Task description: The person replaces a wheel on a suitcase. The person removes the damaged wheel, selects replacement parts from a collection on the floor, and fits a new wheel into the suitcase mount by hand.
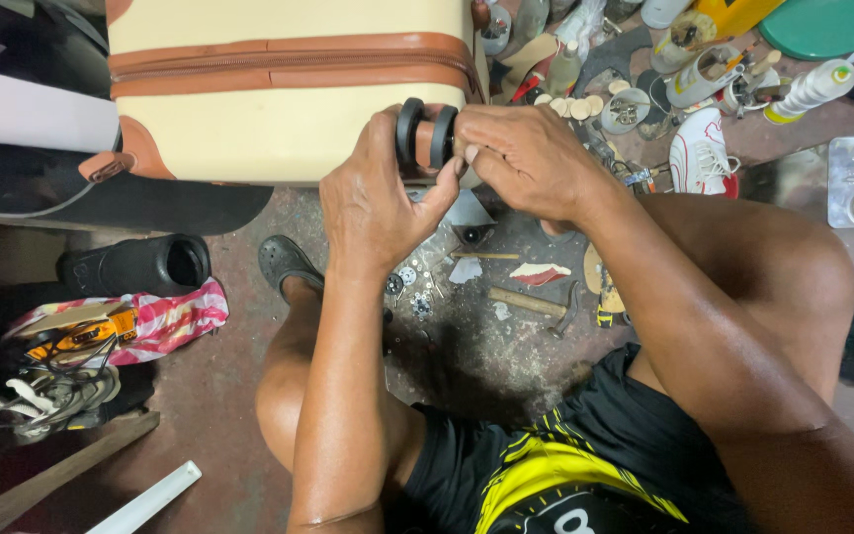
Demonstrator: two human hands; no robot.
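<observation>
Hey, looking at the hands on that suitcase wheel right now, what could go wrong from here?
Both the left hand and right hand crowd the black double wheel at the corner of the cream suitcase, so a fingertip might get pinched. Small screws and washers lie loose on the floor below and could scatter. The hammer sits close to the bare legs.

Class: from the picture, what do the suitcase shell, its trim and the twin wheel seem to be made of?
Suitcase shell: likely hard plastic, cream, smooth with soft sheen. Trim: tan leather or imitation, matte, edging the zip. Twin wheel, held by left hand and right hand: black rubber or plastic, dull.
</observation>
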